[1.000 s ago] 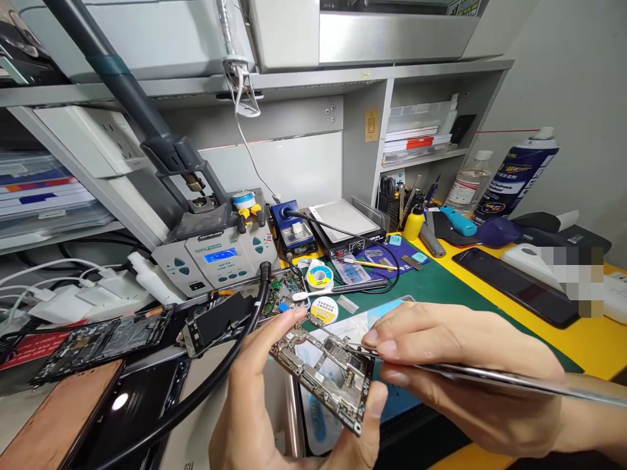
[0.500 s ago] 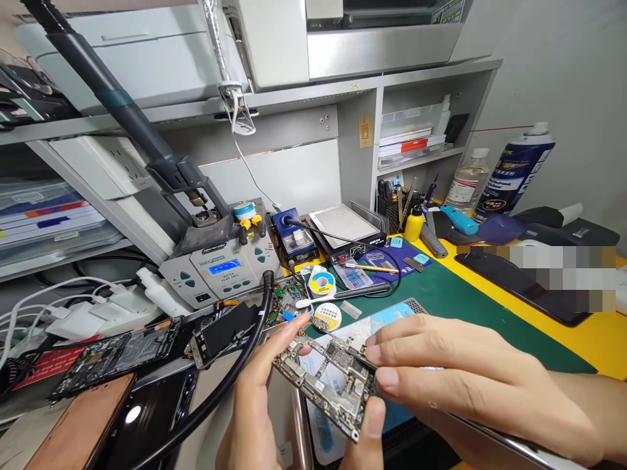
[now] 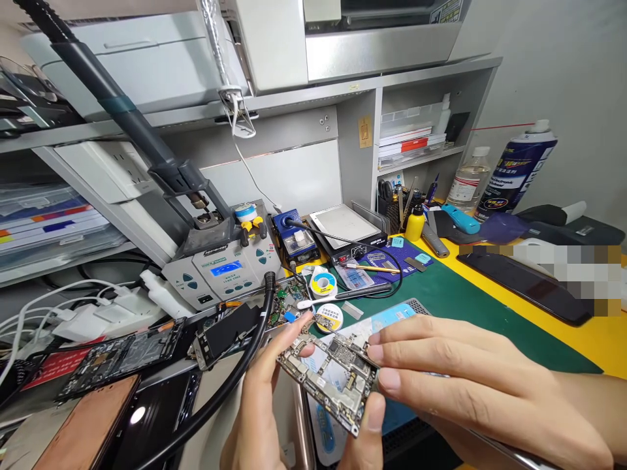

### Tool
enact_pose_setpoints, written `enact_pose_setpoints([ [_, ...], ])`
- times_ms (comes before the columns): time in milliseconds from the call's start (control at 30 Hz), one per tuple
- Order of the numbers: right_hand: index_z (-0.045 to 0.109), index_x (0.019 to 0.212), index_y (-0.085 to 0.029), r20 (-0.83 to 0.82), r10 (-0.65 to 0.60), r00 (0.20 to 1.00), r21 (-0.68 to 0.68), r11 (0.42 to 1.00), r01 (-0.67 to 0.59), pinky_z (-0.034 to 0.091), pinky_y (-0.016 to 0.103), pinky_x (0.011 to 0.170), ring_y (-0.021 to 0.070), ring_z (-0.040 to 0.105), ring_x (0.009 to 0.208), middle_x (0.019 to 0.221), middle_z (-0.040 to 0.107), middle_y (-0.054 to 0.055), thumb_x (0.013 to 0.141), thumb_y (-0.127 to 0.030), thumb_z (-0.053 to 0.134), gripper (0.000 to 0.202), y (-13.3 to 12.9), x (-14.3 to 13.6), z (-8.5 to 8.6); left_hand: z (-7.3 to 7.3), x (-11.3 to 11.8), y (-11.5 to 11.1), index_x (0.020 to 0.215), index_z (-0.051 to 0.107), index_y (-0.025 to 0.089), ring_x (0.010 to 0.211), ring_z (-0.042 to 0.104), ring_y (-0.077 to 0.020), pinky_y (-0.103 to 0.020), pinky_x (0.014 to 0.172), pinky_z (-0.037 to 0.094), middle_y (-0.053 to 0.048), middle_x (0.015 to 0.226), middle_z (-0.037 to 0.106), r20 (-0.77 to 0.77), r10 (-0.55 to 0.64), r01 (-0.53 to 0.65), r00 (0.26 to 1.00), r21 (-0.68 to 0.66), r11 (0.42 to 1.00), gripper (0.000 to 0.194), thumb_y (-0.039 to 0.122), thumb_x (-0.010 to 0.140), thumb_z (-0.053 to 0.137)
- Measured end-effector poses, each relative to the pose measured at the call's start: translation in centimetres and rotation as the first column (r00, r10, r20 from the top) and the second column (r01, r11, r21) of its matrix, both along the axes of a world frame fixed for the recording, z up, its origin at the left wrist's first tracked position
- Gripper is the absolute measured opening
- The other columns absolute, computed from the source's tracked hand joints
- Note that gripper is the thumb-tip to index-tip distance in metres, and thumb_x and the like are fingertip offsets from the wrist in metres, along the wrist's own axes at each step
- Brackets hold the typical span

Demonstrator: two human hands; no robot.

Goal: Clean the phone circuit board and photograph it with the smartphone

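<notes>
My left hand (image 3: pixel 264 398) grips a phone circuit board (image 3: pixel 337 375) by its edges, the fingers on the far left side and the thumb at the near right corner. Chips and metal shields cover the board's upper face. Over its right edge lies my right hand (image 3: pixel 455 372), fingertips close together at the board. From under this hand a slim metal tool (image 3: pixel 509 450) sticks out at the lower right; its kind is hidden by the fingers. Below the board, a blue and white pad (image 3: pixel 323 431) lies on the green mat (image 3: pixel 470 313).
A grey hot-air station (image 3: pixel 225 271) stands behind at left, its black hose (image 3: pixel 215 405) curving past my left hand. Opened phones (image 3: pixel 122 359) lie at left. Solder spools (image 3: pixel 323 284) sit beyond the board. A dark phone (image 3: pixel 524 284) and a spray can (image 3: pixel 516 170) are at right.
The view has shifted slightly. Both hands and the board hold nearly the same pose, with the board tilted a little differently.
</notes>
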State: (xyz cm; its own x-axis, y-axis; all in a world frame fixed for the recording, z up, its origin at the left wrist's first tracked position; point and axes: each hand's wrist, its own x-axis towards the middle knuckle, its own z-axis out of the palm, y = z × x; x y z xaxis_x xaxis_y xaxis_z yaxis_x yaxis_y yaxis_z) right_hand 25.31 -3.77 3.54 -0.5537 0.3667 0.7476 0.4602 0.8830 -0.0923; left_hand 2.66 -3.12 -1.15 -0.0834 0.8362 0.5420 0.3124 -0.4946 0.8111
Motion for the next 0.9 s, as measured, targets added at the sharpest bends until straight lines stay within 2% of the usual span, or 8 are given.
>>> enact_pose_setpoints([
  [200,0.076,0.116,-0.006,0.034,-0.008,0.999,0.032,0.999,0.007,0.058,0.024,0.112,0.0173,0.078,0.119,0.110,0.085,0.015,0.110,-0.017,0.056,0.023,0.01,0.10,0.18,0.06,0.11,0.30,0.135,0.065,0.032,0.118,0.077,-0.0340,-0.044,0.102,0.068,-0.003,0.135,0.075,0.010,-0.022,0.021,1.000,0.043,0.999,0.053,0.045,0.086,0.082],
  [567,0.077,0.116,-0.006,0.041,-0.016,0.999,0.060,0.998,0.013,0.058,0.024,0.111,0.0178,0.078,0.119,0.111,0.086,0.015,0.112,-0.018,0.051,0.029,0.02,0.12,0.16,-0.03,-0.01,0.34,0.135,0.064,0.031,0.118,0.077,-0.0345,-0.044,0.101,0.068,-0.005,0.136,0.075,0.008,-0.029,0.029,1.000,0.042,0.999,0.054,0.048,0.086,0.081],
  [900,0.077,0.116,-0.006,0.058,-0.018,0.998,0.045,0.999,0.015,0.053,0.023,0.117,0.0168,0.076,0.124,0.114,0.085,0.014,0.111,-0.018,0.055,0.026,-0.09,0.06,0.22,0.04,-0.17,0.34,0.136,0.063,0.031,0.114,0.079,-0.0342,-0.044,0.098,0.069,-0.006,0.133,0.075,-0.010,-0.039,0.039,0.999,0.039,0.998,0.055,0.049,0.087,0.081],
])
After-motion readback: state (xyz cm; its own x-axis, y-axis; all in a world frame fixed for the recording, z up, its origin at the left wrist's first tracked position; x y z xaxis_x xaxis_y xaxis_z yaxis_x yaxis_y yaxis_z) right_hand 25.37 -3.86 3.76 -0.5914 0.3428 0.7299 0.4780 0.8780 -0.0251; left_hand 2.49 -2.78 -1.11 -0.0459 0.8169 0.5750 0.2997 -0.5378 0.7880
